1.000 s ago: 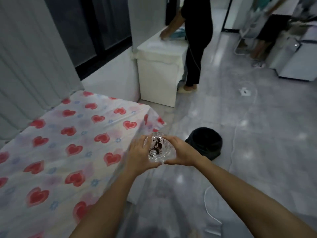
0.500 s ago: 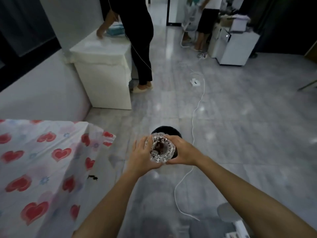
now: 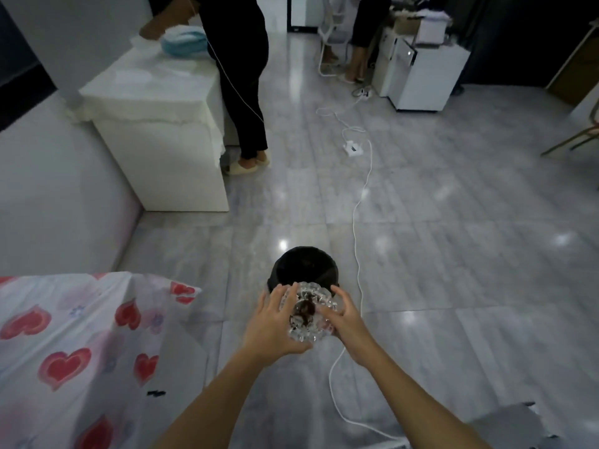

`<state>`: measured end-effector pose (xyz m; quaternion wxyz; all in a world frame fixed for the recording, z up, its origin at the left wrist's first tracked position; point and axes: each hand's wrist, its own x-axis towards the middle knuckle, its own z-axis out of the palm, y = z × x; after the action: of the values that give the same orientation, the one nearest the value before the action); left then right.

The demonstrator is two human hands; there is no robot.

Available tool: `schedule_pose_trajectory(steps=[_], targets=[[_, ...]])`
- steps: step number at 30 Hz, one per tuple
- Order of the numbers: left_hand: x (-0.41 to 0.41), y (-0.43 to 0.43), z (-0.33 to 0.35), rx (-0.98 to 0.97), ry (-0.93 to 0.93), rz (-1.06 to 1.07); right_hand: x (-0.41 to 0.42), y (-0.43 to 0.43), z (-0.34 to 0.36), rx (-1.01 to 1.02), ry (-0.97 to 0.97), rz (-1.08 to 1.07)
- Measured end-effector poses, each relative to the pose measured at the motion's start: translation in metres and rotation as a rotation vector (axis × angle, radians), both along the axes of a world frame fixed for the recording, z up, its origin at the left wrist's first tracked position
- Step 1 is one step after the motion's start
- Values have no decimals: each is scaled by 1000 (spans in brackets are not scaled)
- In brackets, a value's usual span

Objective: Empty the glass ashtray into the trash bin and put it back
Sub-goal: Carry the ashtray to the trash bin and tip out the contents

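I hold a round cut-glass ashtray (image 3: 308, 314) with dark ash and butts in its bowl, between both hands, in front of my chest. My left hand (image 3: 272, 325) cups its left side and underside. My right hand (image 3: 343, 314) grips its right rim with fingers curled. Just beyond the ashtray, on the floor, stands a round black trash bin (image 3: 304, 265) with its mouth open; the ashtray overlaps the bin's near edge in view.
A table with a heart-print cloth (image 3: 64, 351) lies at my left. A white cable (image 3: 359, 222) runs across the grey tiled floor past the bin. A person in black (image 3: 240, 76) stands at a white cabinet (image 3: 162, 131); another person stands far back by white units (image 3: 421, 76).
I have stepped toward the bin, which now sits larger and just past the ashtray. The table has slid further left. Both hands still hold the ashtray.
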<state>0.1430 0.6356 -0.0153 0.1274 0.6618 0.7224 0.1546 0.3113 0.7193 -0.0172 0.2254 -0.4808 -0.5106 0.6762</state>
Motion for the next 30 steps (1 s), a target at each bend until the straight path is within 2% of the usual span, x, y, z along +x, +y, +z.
schedule_pose_trajectory(steps=[3,7,11,14,18,21,25,30], targets=[[-3,24,-12,-73,-38,-9,-15,13,-11,-141,85,-102],[-15,68,-45,-151,13,-43,-24,47,-49,-155,13,-173],[-24,109,-117,-210,-27,-85,-34,79,-121,-186,-4,-267],[-34,137,-203,-277,-69,-34,-42,98,-202,-173,4,-436],[-54,170,-334,-362,165,99,-44,132,-315,-130,3,-585],[-62,199,-417,-403,340,72,-48,160,-383,-34,60,-601],[-65,225,-488,-278,293,87,-56,183,-444,76,129,-615],[-70,222,-506,-97,137,117,-60,189,-459,122,142,-591]])
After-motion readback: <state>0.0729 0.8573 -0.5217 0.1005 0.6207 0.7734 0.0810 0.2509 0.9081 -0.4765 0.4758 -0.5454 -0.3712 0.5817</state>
